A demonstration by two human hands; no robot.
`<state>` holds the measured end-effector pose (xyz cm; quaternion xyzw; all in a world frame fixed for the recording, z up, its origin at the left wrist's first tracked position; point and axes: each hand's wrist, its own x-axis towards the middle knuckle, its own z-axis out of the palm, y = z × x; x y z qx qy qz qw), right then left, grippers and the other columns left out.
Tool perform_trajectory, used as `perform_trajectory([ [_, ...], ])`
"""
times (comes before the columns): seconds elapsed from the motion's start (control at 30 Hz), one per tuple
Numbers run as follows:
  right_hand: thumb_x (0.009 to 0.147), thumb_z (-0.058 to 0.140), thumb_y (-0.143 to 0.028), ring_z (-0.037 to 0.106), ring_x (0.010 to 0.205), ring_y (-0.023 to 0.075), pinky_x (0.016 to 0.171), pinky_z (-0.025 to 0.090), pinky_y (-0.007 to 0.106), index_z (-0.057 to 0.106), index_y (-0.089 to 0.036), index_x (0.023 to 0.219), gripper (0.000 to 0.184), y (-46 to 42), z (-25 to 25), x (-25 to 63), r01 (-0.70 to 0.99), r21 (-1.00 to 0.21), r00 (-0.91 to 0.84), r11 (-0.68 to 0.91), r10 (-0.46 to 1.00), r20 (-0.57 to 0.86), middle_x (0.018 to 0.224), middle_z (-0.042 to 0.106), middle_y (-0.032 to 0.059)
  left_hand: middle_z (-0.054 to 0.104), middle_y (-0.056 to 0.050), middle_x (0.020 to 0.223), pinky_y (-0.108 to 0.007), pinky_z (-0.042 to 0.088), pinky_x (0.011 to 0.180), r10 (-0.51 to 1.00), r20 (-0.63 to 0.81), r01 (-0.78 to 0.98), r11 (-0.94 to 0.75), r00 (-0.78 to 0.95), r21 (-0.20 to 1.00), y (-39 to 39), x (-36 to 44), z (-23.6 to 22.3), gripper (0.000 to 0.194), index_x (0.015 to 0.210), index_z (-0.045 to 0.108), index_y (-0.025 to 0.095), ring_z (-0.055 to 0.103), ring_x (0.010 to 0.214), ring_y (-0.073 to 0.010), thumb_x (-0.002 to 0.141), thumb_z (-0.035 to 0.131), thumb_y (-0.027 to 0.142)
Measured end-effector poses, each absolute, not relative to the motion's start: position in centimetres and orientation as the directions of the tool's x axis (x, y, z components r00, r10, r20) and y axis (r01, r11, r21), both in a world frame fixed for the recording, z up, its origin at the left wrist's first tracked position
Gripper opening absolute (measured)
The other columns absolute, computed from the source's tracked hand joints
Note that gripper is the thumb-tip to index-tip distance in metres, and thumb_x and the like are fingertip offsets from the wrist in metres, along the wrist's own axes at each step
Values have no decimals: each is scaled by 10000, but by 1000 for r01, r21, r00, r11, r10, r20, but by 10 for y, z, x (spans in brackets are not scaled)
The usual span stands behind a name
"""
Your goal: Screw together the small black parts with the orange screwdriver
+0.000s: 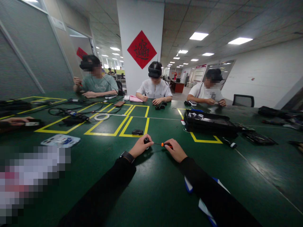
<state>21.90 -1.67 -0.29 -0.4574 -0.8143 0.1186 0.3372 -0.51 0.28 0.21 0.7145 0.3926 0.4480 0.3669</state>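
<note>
Because a thin shaft (157, 144) needs lining up with whatever it meets, we seem to keep both hands low and close together above the table (151, 195), out in front of us, with our forearms reaching in from either side. Our left hand (140, 146) has thumb and fingers closed around a small black part (146, 140), probably to steady it; the fingers cover much of it, so we cannot tell its full shape or how its axis runs. Our right hand (177, 150) pinches the handle of a screwdriver (162, 144) with no visible gap, fingertips just behind the orange collar, a hold that would suit fine turning more than force.

The screwdriver lies between our hands, its long axis running left to right across the view and nearly level, the handle end a touch lower. Its tip points left, toward the black part. Whether tip and part touch, we cannot tell, since our left fingers hide the meeting place.

Just beyond our left hand, a black piece (137, 132) lies on its side within the yellow tape (127, 135), perhaps set there to be near. The black case (208, 121) sits farther right, well apart from our hands, leaving us working room.
</note>
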Motion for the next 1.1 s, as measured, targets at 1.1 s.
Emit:
perform_trajectory([
  [1.1, 795, 501, -231, 467, 881, 180, 796, 372, 323, 537, -184, 958, 174, -22, 3, 214, 685, -437, -383, 583, 799, 464, 923, 550, 55, 526, 25, 678, -211, 381, 569, 889, 347, 255, -424, 297, 869, -1, -4, 4, 192, 751, 504, 163, 476, 587, -90, 714, 560, 343],
])
